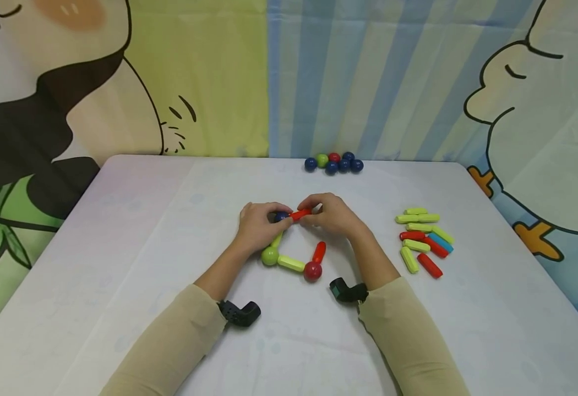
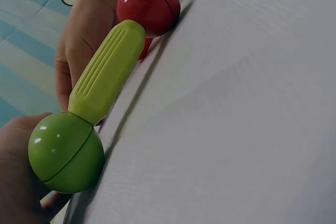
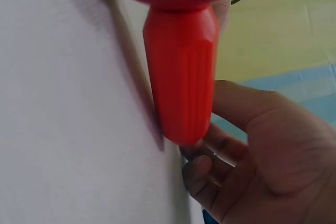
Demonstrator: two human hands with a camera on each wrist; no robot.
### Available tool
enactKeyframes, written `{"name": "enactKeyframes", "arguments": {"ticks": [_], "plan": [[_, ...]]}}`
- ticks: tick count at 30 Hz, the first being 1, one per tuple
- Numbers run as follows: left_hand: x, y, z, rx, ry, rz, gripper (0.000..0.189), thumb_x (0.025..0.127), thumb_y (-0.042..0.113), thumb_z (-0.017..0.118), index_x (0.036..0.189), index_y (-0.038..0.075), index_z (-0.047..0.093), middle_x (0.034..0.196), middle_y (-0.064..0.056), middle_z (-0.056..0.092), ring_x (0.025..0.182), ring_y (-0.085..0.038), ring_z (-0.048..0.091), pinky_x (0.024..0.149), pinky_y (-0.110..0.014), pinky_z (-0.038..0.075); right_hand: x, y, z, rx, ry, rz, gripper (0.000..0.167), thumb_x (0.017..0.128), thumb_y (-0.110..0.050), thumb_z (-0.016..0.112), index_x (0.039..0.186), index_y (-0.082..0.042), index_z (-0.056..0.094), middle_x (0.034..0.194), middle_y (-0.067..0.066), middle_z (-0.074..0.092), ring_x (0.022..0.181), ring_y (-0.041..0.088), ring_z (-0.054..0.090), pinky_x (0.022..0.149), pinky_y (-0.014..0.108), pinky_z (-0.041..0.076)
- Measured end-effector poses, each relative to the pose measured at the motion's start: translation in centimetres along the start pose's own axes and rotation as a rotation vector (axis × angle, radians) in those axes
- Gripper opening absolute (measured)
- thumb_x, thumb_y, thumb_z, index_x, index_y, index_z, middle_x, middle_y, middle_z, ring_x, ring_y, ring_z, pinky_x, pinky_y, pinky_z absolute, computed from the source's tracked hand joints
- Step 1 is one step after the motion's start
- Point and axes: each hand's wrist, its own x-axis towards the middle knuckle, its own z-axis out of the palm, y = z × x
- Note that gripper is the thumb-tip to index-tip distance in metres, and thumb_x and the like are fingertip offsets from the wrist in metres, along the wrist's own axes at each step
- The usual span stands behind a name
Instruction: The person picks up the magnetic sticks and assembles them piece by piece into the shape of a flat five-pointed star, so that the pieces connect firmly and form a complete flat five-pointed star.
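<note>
In the head view my left hand (image 1: 259,225) grips a dark blue ball (image 1: 281,216), its thumb and fingertips curled round it. My right hand (image 1: 332,214) pinches a short red rod (image 1: 300,214) whose end meets the blue ball. From that ball a yellow-green rod (image 1: 276,240) runs down to a green ball (image 1: 270,256). Another yellow-green rod (image 2: 107,72) links the green ball to a red ball (image 2: 148,8), seen large in the left wrist view. A second red rod (image 3: 181,77) sticks out of the red ball, in front of my right hand in the right wrist view.
Several loose balls (image 1: 344,165), mostly dark blue with a green and a red one, sit at the table's back edge. On the right lie several loose rods (image 1: 416,246) in yellow-green, red and blue. A white cloth (image 1: 135,264) covers the table; a printed curtain hangs behind.
</note>
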Motion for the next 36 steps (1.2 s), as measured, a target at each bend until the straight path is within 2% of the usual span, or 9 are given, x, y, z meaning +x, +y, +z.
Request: {"name": "enactKeyframes", "arguments": {"ticks": [3, 9, 14, 17, 21, 23, 27, 33, 36], "plan": [[0.0, -0.1, 0.0, -0.014, 0.016, -0.014, 0.026, 0.096, 0.029, 0.07, 0.118, 0.018, 0.077, 0.122, -0.003, 0.076, 0.13, -0.029, 0.06, 0.127, -0.059, 0.007, 0.3, 0.7, -0.4, 0.076, 0.066, 0.023, 0.029, 0.1, -0.026, 0.067, 0.127, -0.015, 0.07, 0.126, 0.007, 0.067, 0.097, 0.027, 0.063, 0.075, 0.03, 0.054], [-0.1, -0.3, 0.1, -0.048, 0.032, -0.023, 0.024, 0.097, 0.027, 0.069, 0.117, 0.017, 0.077, 0.121, -0.004, 0.076, 0.129, -0.028, 0.061, 0.128, -0.055, 0.008, 1.3, 3.4, -1.1, 0.286, 0.379, 0.097, 0.039, 0.101, -0.021, 0.063, 0.139, -0.012, 0.062, 0.133, 0.012, 0.062, 0.095, 0.024, 0.061, 0.065, 0.022, 0.054], [-0.2, -0.4, 0.3, -0.046, 0.022, -0.024, 0.025, 0.098, 0.027, 0.068, 0.119, 0.017, 0.076, 0.124, -0.005, 0.074, 0.13, -0.029, 0.06, 0.128, -0.054, 0.01, 2.2, 5.0, -1.2, 0.292, 0.504, 0.111, 0.048, 0.099, -0.019, 0.064, 0.146, -0.015, 0.055, 0.134, 0.015, 0.06, 0.086, 0.022, 0.062, 0.059, 0.024, 0.054], [-0.3, -0.4, 0.3, -0.041, 0.014, -0.019, 0.026, 0.098, 0.028, 0.068, 0.12, 0.017, 0.075, 0.125, -0.004, 0.074, 0.13, -0.029, 0.06, 0.129, -0.052, 0.012, 2.8, 5.2, -1.5, 0.229, 0.489, 0.151, 0.055, 0.1, -0.021, 0.063, 0.153, -0.021, 0.049, 0.135, 0.014, 0.058, 0.093, 0.025, 0.062, 0.076, 0.032, 0.056], [-0.4, -0.3, 0.2, -0.043, 0.028, -0.015, 0.024, 0.098, 0.027, 0.068, 0.119, 0.017, 0.076, 0.124, -0.004, 0.074, 0.128, -0.029, 0.06, 0.128, -0.052, 0.014, 3.6, 4.9, -2.2, 0.093, 0.409, 0.183, 0.066, 0.1, -0.023, 0.062, 0.161, -0.028, 0.037, 0.13, 0.016, 0.058, 0.107, 0.032, 0.055, 0.096, 0.046, 0.048], [-0.4, -0.3, 0.1, -0.045, 0.035, -0.015, 0.024, 0.097, 0.026, 0.068, 0.118, 0.017, 0.076, 0.123, -0.004, 0.075, 0.127, -0.029, 0.06, 0.127, -0.052, 0.015, 4.2, 4.6, -2.6, 0.012, 0.366, 0.189, 0.072, 0.099, -0.023, 0.062, 0.163, -0.029, 0.031, 0.122, 0.016, 0.059, 0.105, 0.033, 0.054, 0.094, 0.046, 0.047], [-0.4, -0.4, 0.1, -0.041, 0.039, -0.01, 0.024, 0.098, 0.026, 0.067, 0.118, 0.017, 0.076, 0.122, -0.004, 0.075, 0.126, -0.029, 0.06, 0.127, -0.052, 0.017, 4.9, 4.2, -3.0, -0.07, 0.288, 0.214, 0.077, 0.098, -0.025, 0.061, 0.165, -0.031, 0.024, 0.109, 0.013, 0.055, 0.092, 0.029, 0.051, 0.077, 0.039, 0.044], [-0.5, -0.4, -0.1, -0.027, 0.04, -0.012, 0.024, 0.098, 0.026, 0.068, 0.118, 0.017, 0.076, 0.122, -0.004, 0.075, 0.126, -0.029, 0.06, 0.127, -0.051, 0.017, 4.7, 4.4, -2.9, 0.065, 0.331, 0.221, 0.07, 0.099, -0.025, 0.06, 0.162, -0.03, 0.032, 0.116, 0.013, 0.055, 0.089, 0.026, 0.053, 0.073, 0.033, 0.045], [-0.2, -0.3, -0.2, -0.027, 0.035, -0.015, 0.025, 0.098, 0.028, 0.068, 0.118, 0.018, 0.076, 0.123, -0.003, 0.075, 0.124, -0.029, 0.059, 0.125, -0.051, 0.02, 4.7, 4.4, -3.1, 0.083, 0.345, 0.232, 0.069, 0.101, -0.026, 0.06, 0.163, -0.031, 0.031, 0.111, 0.012, 0.054, 0.081, 0.024, 0.053, 0.068, 0.031, 0.045]]}}
